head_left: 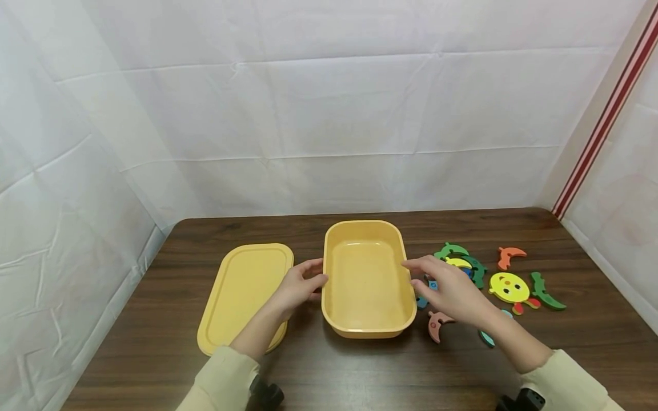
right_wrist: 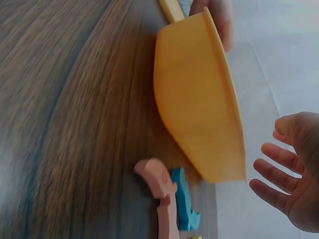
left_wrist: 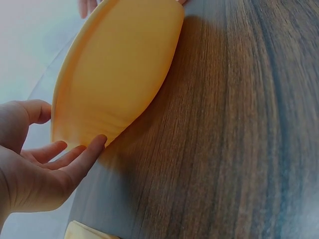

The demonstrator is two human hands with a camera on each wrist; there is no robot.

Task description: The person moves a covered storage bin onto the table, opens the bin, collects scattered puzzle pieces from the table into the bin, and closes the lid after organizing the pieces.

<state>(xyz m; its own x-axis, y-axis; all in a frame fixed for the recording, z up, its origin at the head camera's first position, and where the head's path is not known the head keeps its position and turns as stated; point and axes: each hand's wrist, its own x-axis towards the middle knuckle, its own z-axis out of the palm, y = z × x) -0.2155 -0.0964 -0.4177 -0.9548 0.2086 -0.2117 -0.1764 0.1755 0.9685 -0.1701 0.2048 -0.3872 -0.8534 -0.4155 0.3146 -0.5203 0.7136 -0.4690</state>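
An empty yellow plastic box (head_left: 366,279) stands on the table between both hands, its open side up. At its left wall, my left hand (head_left: 299,285) touches the rim with the thumb, its fingers extended along the outside. The left wrist view shows these fingers (left_wrist: 84,159) fairly straight beside the wall. My right hand (head_left: 452,288) hovers near the right rim, fingers loosely spread and holding nothing; the right wrist view shows a gap between this hand (right_wrist: 294,179) and the box. Below it lie a pink animal-shaped piece (head_left: 436,326) and a blue piece (right_wrist: 183,199).
A yellow lid (head_left: 244,291) lies flat left of the box, under the left forearm. Right of the box are several animal pieces, including a round yellow face (head_left: 508,287), a green piece (head_left: 547,294) and an orange piece (head_left: 508,257). White cloth (head_left: 329,114) hangs behind the table.
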